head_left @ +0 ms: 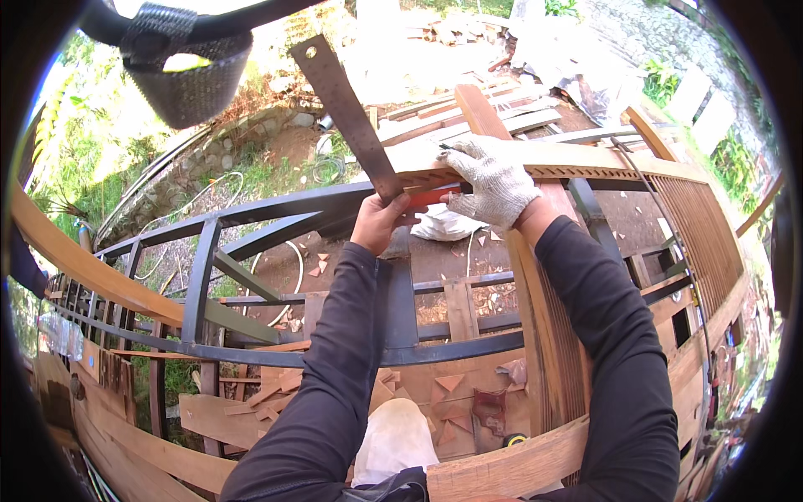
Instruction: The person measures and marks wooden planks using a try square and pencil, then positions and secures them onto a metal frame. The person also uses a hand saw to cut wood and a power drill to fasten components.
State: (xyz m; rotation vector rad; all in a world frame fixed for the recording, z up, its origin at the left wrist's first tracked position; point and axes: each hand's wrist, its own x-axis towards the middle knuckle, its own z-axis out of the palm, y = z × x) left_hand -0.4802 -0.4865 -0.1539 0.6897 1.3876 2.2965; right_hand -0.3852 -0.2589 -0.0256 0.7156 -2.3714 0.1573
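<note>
We judge metal ruler [347,109] stiff, light | left hand [381,222] clamped on its lower end | gloved right hand [495,180] pressing wooden rail [585,159], grip unclear.

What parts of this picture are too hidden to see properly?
Head view:
- Lower end of the long grey metal ruler: covered by the bare left hand.
- Small dark pencil-like tip: mostly hidden under the white knitted-gloved right hand.
- Red piece between both hands: mostly covered, kind unclear.

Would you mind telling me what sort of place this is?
Probably an outdoor carpentry site: a dark metal frame being clad with curved wooden planks, offcuts scattered below, greenery around. The left hand holds a metal ruler.
</note>
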